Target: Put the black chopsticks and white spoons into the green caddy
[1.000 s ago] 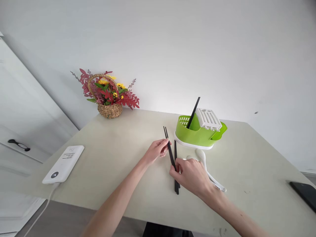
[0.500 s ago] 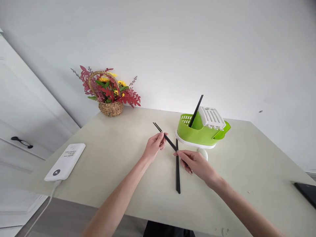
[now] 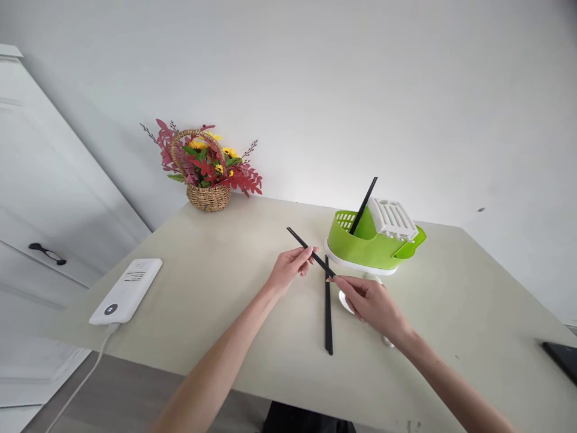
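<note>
My left hand (image 3: pixel 292 268) and my right hand (image 3: pixel 370 302) both grip a pair of black chopsticks (image 3: pixel 301 241), held level just above the table and slanting up to the left. Another black chopstick (image 3: pixel 329 316) lies flat on the beige table (image 3: pixel 216 288) between my hands. Behind my right hand stands a green drainer caddy (image 3: pixel 365 249) with a white slotted insert (image 3: pixel 393 219); one black chopstick (image 3: pixel 363 206) leans in it. A white spoon (image 3: pixel 345 299) lies mostly hidden under my right hand.
A wicker basket of red and yellow flowers (image 3: pixel 208 171) stands at the back left by the wall. A white power bank (image 3: pixel 127 290) with a cable lies at the left edge. A dark phone (image 3: pixel 562 356) rests at the right edge. A white door (image 3: pixel 40 198) is on the left.
The chopstick pair has been lifted off the table and swung from nearly upright in the picture to a slant. My right hand moved up its shaft, uncovering the chopstick that lies flat.
</note>
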A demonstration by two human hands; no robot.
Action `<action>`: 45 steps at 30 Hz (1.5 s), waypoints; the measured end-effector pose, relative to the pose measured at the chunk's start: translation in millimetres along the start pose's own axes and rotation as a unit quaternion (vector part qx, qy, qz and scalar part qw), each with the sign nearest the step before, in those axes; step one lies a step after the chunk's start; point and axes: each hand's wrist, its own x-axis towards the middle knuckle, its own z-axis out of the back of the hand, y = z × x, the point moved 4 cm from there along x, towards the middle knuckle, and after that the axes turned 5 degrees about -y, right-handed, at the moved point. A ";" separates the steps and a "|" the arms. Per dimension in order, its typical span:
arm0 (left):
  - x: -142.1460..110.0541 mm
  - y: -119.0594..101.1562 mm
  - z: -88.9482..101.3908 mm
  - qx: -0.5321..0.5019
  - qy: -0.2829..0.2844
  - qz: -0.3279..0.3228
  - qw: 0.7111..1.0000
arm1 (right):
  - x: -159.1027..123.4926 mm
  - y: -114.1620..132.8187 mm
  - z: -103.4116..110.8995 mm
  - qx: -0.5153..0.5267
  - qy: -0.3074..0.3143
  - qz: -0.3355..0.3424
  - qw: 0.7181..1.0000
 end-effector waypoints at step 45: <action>124.8 -146.3 -92.8 0.390 -0.129 -0.366 0.835 | -74.8 -196.9 125.6 0.140 -0.272 -0.107 0.946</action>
